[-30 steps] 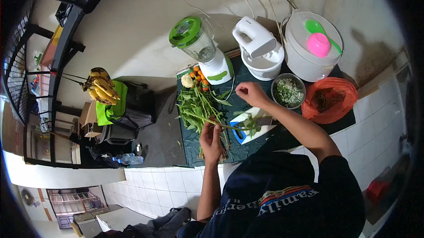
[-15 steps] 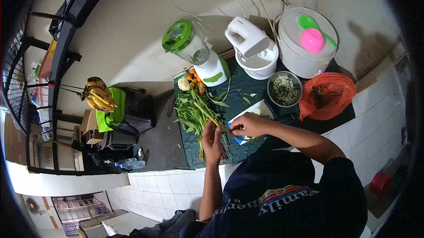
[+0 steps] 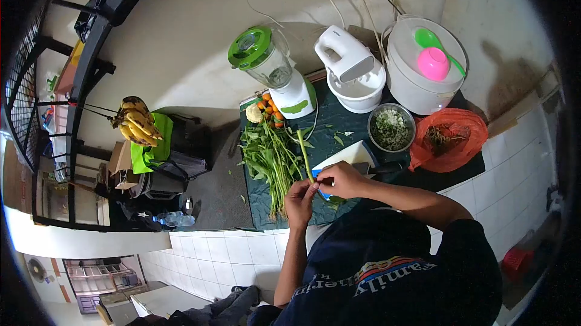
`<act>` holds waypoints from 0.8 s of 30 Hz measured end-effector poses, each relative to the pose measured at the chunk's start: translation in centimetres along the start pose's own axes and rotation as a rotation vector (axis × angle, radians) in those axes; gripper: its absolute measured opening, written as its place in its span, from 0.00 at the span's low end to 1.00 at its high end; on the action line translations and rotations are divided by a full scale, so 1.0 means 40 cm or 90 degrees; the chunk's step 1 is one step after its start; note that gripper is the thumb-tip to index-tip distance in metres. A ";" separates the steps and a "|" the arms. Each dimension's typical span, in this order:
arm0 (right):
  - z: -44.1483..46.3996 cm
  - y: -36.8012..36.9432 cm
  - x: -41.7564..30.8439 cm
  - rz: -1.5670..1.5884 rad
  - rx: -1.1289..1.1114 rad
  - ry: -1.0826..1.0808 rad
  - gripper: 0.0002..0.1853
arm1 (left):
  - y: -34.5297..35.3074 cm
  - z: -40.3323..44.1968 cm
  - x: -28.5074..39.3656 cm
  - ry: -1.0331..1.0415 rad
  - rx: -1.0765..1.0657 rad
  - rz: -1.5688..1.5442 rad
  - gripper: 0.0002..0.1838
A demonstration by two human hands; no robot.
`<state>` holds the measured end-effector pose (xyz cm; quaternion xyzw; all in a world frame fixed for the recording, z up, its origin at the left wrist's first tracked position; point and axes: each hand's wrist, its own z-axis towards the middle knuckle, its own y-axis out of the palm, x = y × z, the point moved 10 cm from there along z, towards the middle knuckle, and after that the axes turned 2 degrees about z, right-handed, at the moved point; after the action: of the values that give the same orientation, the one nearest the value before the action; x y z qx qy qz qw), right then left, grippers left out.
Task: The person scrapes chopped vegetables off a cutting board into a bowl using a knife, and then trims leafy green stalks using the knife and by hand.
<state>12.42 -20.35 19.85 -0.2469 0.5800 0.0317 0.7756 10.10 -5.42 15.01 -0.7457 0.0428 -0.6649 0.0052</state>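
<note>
My left hand (image 3: 299, 204) is closed around the lower end of a green stalk (image 3: 304, 150), which points up and away over the table. Fingertips of my right hand (image 3: 342, 181) pinch at the same end, touching the left fingers. A bunch of leafy greens (image 3: 273, 165) lies just left of the hands, its stems toward me. Beneath and beyond my right hand is a white and blue cutting board (image 3: 340, 156). A knife (image 3: 387, 167) with a dark handle rests by the board's right side. Chopped greens fill a metal bowl (image 3: 392, 127) farther right.
An orange-red plastic bag (image 3: 469, 126) holding roots sits at the right. Along the wall stand a blender (image 3: 293, 93), a white mixer (image 3: 354, 62) and a lidded white container (image 3: 417, 93) carrying a pink bowl (image 3: 433, 64). Bananas (image 3: 138, 123) hang at left.
The stalk, earlier angled across the bunch, now stands apart from it to the right. My left hand has moved right and the two hands have come together at the stalk's end.
</note>
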 end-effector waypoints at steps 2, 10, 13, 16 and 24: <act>0.007 0.002 0.008 -0.048 -0.015 0.002 0.10 | -0.007 -0.002 -0.003 0.005 0.012 0.011 0.09; 0.131 -0.092 0.107 -0.335 0.051 -0.108 0.03 | -0.044 0.012 0.065 0.016 0.080 0.035 0.12; 0.166 -0.125 0.133 -0.345 0.025 -0.075 0.05 | -0.049 0.021 0.073 0.020 0.075 0.020 0.12; 0.147 -0.106 0.164 -0.440 0.129 -0.109 0.08 | -0.047 0.017 0.087 0.022 0.077 0.007 0.11; 0.049 0.065 0.081 0.019 -0.170 0.048 0.11 | -0.045 0.019 0.066 0.024 0.064 0.013 0.14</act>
<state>14.35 -18.01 16.40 -0.3407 0.6027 0.1110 0.7130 11.27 -3.84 17.64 -0.7313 0.0172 -0.6801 0.0484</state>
